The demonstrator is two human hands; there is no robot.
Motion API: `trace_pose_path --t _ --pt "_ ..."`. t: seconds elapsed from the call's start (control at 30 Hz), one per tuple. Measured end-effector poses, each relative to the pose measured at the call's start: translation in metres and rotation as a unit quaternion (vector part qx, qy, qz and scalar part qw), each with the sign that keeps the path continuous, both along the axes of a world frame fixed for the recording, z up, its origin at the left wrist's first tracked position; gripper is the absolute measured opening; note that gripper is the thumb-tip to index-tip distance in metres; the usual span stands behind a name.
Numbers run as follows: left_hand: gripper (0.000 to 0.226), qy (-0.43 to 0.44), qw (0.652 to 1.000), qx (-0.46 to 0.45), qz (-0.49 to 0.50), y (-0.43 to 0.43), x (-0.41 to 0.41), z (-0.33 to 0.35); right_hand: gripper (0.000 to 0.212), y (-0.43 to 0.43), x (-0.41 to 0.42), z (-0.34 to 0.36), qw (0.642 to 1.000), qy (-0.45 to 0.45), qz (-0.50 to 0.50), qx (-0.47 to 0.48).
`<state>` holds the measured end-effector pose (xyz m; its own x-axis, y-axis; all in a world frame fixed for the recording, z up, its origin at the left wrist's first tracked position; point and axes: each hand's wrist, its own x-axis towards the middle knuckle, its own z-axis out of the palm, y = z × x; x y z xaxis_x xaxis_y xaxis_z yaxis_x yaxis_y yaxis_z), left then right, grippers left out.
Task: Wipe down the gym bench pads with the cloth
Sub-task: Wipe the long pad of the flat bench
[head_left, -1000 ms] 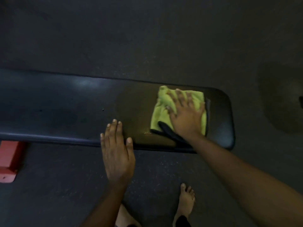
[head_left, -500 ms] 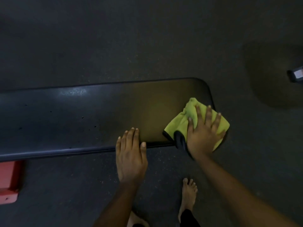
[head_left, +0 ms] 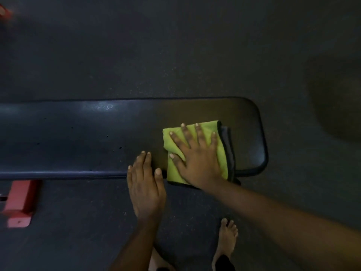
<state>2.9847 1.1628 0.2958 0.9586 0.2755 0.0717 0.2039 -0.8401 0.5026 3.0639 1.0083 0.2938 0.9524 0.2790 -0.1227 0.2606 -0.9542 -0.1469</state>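
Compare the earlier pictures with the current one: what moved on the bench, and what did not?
The right hand, pressing flat on the cloth, swept it out to the near right corner of the pad, then back left onto the top. Nothing was gripped or released. The left hand stayed flat on the pad's near edge.

Right hand (head_left: 197,155) and cloth (head_left: 173,173) slid back from the near-right corner of the bench pad (head_left: 78,137), inward onto its top. Cloth now flatter, mostly on the pad; fingers spread wider.
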Motion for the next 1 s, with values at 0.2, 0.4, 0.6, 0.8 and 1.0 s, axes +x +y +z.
trace_pose_path --t 0.2,0.4,0.6,0.8,1.0 --pt "0.054 0.0 0.991 -0.012 0.13 0.043 -0.008 -0.004 0.058 0.018 0.107 -0.003 1.0 0.007 -0.001 -0.013" --pt "0.059 0.003 0.97 -0.006 0.241 0.12 -0.015 -0.012 0.06 0.093 0.063 0.0 0.999 -0.024 0.026 0.0" --pt "0.063 0.019 0.972 -0.019 0.232 0.18 -0.011 -0.012 0.061 0.134 0.063 0.0 0.996 -0.006 0.089 0.01" --pt "0.056 0.009 0.977 -0.039 0.209 0.189 -0.021 -0.016 0.061 0.188 0.121 -0.001 0.999 -0.002 -0.035 0.017" --pt "0.051 0.013 0.982 -0.034 0.188 0.198 -0.023 -0.013 0.06 0.186 0.011 0.004 0.987 0.012 0.161 0.014"
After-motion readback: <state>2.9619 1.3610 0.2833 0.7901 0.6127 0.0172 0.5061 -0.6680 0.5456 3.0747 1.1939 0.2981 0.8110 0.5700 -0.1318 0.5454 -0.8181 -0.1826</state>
